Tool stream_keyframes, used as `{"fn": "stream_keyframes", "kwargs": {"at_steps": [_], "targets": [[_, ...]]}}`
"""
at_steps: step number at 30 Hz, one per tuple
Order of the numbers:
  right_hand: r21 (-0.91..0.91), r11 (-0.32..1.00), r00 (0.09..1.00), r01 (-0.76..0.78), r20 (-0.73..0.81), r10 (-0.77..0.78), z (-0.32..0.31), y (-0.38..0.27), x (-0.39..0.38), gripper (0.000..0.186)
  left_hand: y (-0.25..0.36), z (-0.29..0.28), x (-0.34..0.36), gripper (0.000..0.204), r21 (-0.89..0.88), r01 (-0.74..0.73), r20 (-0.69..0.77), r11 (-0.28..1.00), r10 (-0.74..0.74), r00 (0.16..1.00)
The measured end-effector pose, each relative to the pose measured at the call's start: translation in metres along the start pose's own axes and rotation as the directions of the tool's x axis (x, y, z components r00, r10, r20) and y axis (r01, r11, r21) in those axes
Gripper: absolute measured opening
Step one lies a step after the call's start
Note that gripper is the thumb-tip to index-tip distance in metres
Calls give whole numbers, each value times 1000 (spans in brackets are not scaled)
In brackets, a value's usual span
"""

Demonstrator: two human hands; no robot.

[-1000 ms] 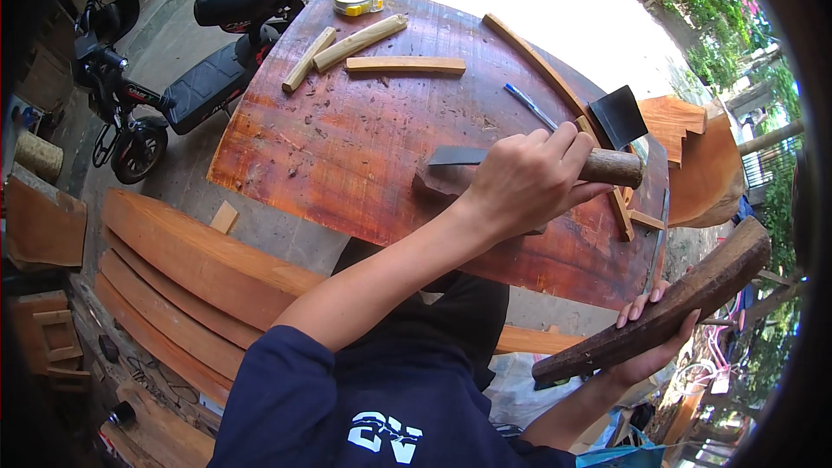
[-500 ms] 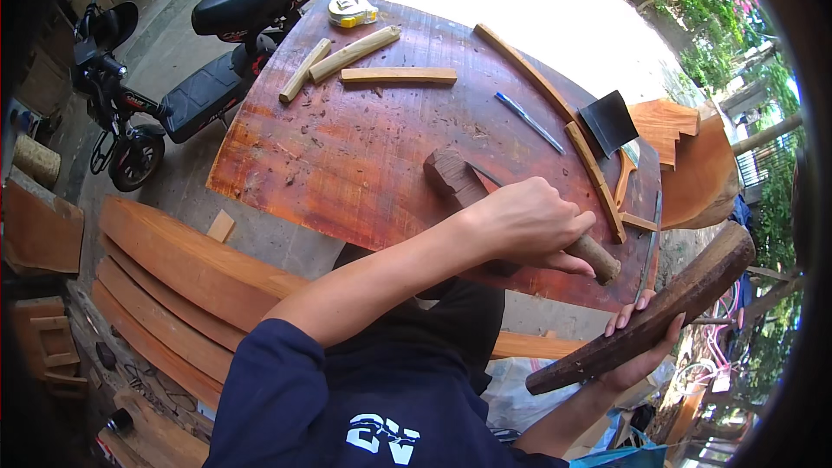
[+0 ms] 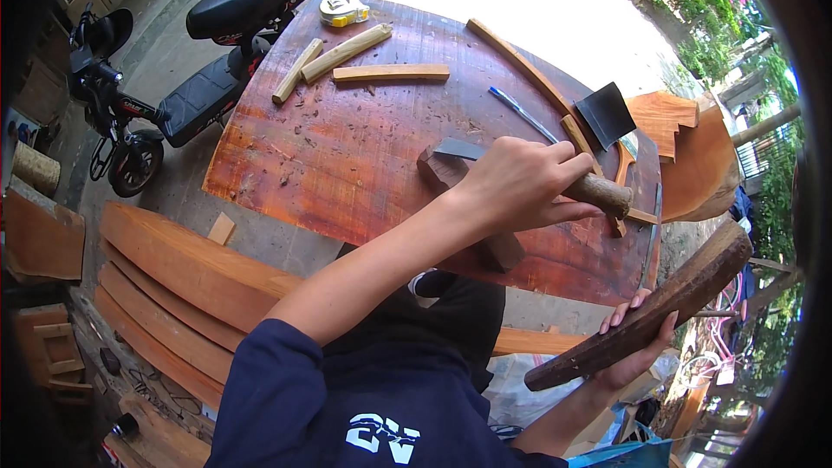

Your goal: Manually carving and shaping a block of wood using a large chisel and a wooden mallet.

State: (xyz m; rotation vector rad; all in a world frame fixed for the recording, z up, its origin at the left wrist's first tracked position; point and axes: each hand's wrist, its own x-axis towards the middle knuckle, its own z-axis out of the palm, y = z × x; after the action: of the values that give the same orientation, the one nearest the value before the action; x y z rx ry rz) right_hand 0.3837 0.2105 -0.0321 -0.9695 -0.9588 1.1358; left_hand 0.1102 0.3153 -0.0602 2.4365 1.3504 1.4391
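Left to right: on our reddish-brown wooden table [image 3: 269, 175] we have a dark-brown rectangular wooden block [image 3: 442, 173]. Looks heavy, stiff; take it by the ends. Above it, our left hand [image 3: 527, 180] is closed round the brown round wooden handle [image 3: 608, 195] of a grey flat metal blade [image 3: 459, 149]; contact unclear. Rigid; keep fingers off the edge. Right hand [image 3: 628, 367] grips a dark-brown tapered wooden club [image 3: 656, 315] mid-length, outside the near-right table edge. Probably dense; narrower end gives better hold.
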Motion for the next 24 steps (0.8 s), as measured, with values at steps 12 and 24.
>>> {"fn": "stream_keyframes", "kwargs": {"at_steps": [12,24], "targets": [[34,999,1000,12,26,-13,-5,4,-2,53,0,0,-2,48,-15,-28,-8,1000,28,1000],[-173,970,975,-170,112,191,18,7,-24,63,-1,1,-2,50,14,-45,-86,999,46,995]]}}
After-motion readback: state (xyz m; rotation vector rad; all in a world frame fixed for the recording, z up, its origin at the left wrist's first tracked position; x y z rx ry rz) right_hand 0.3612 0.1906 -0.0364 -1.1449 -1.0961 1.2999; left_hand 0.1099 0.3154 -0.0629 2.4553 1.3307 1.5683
